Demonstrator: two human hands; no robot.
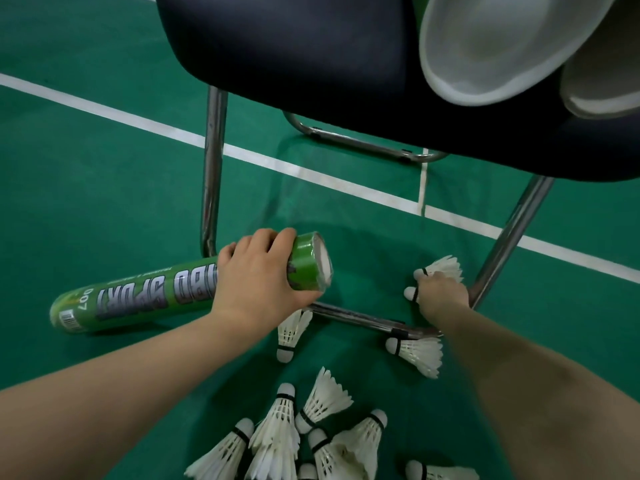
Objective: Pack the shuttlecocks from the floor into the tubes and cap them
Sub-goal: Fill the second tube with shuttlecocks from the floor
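My left hand [258, 275] grips a green shuttlecock tube [145, 297] near its open end, which points right; the tube lies almost level just above the floor. My right hand [441, 297] reaches under the chair and pinches two white shuttlecocks [445, 268] on the green floor, their cork tips to the left. One shuttlecock [291, 336] lies below the tube's mouth. Another shuttlecock [417, 351] lies beside the chair's floor rail. A pile of several shuttlecocks [294, 434] covers the floor near me.
A dark chair seat [311, 46] on chrome legs [213, 168] stands over the spot, its floor rail [363, 320] just under my right wrist. Large tube ends [502, 43] lie on the seat, upper right. White court lines [104, 112] cross the floor.
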